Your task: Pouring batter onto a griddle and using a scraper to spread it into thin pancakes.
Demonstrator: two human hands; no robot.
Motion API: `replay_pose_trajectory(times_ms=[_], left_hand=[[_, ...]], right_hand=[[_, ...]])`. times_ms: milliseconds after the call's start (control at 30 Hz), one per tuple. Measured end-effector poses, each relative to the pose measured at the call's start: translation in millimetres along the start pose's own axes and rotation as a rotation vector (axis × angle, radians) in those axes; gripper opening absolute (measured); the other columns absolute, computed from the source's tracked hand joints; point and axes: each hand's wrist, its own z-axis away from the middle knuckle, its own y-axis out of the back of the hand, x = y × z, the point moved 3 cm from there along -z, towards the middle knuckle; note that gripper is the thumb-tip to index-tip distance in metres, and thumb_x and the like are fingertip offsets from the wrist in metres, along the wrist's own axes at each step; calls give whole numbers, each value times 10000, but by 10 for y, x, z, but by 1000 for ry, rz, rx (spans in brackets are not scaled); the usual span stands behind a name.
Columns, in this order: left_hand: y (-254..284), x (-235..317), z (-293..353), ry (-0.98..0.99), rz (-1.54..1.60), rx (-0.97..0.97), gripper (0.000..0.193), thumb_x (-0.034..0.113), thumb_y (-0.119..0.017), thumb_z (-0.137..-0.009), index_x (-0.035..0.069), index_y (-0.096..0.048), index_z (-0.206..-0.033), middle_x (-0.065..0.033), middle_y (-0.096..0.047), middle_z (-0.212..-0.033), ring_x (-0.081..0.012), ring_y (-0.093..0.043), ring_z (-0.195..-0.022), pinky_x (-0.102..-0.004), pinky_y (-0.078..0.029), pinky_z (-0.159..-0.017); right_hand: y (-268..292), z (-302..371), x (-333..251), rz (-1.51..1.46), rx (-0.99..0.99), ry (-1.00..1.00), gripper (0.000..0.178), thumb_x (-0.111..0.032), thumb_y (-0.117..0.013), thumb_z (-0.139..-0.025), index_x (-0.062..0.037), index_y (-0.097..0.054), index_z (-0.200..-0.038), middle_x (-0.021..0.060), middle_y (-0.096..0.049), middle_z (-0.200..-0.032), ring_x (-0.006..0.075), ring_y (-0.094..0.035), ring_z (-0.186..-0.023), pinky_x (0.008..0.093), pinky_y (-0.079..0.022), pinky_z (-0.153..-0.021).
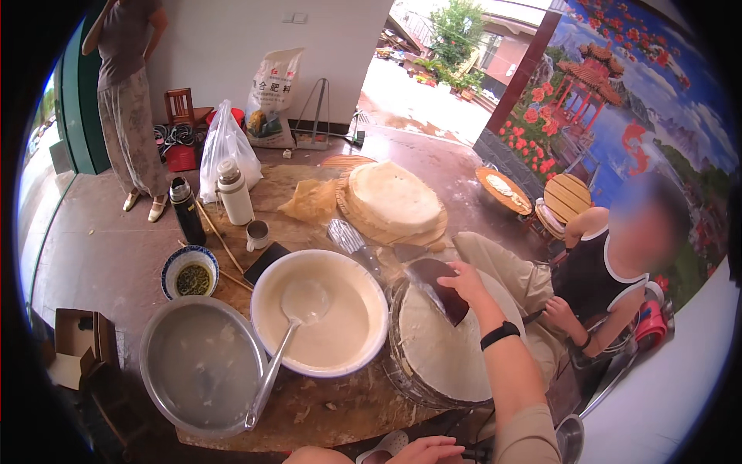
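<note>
My right hand (464,282) grips a dark curved scraper (437,288) over a round griddle (396,352), at its far left part. A pale thin sheet of batter (444,352) covers the griddle's top. Whether the scraper's lower edge touches the sheet, I cannot tell. My left hand (429,450) is low at the bottom edge by my knee, its fingers stretched out and holding nothing. Left of the griddle stands a white enamel basin (379,329) of creamy batter. A metal ladle (282,352) rests in it, bowl in the batter, handle slanting toward me.
A steel basin (147,348) holds cloudy water. Near it are a patterned bowl (167,271), a black flask (185,213), a white thermos (234,193) and a metal cup (257,234). Stacked flatbreads (394,197) lie beyond. A seated person (595,267) is right; another person (127,100) stands far left.
</note>
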Motion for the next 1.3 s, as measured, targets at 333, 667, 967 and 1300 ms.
replay_pose_trajectory(times_ms=[333, 667, 967, 1300], left_hand=[[-20, 1, 21, -13, 25, 13, 246, 75, -588, -885, 35, -606, -1127, -161, -558, -1212, -300, -582, -1023, -369, -478, -859], [-86, -259, -99, -48, 7, 82, 348, 44, -591, -853, 32, -564, -1200, -133, -494, -1233, -199, -525, -952, -300, -456, -824], [-226, -461, -29, -104, -95, 190, 604, 143, -612, -813, 21, -428, -1375, -183, -500, -1124, -254, -527, -970, -357, -460, -878], [914, 1582, 859, -667, -531, 730, 813, 38, -619, -823, 33, -187, -1512, -104, -559, -1170, -208, -506, -945, -360, -426, -903]], right_hand=[[396, 0, 288, 117, 327, -160, 470, -130, -756, -759, 40, -592, -1165, 141, -653, -1094, 241, -620, -977, 342, -474, -860], [793, 1169, 200, -823, 254, -76, 376, -61, -723, -814, -6, -572, -1154, 59, -659, -1000, 138, -633, -834, 284, -520, -723], [377, 2810, 176, -1065, 106, 17, 409, -124, -636, -854, 20, -544, -1226, 131, -647, -1078, 236, -643, -967, 370, -517, -877], [-90, 3936, 772, -1232, -154, -180, 311, -189, -539, -957, -8, -524, -1210, 137, -646, -992, 272, -661, -839, 422, -582, -698]])
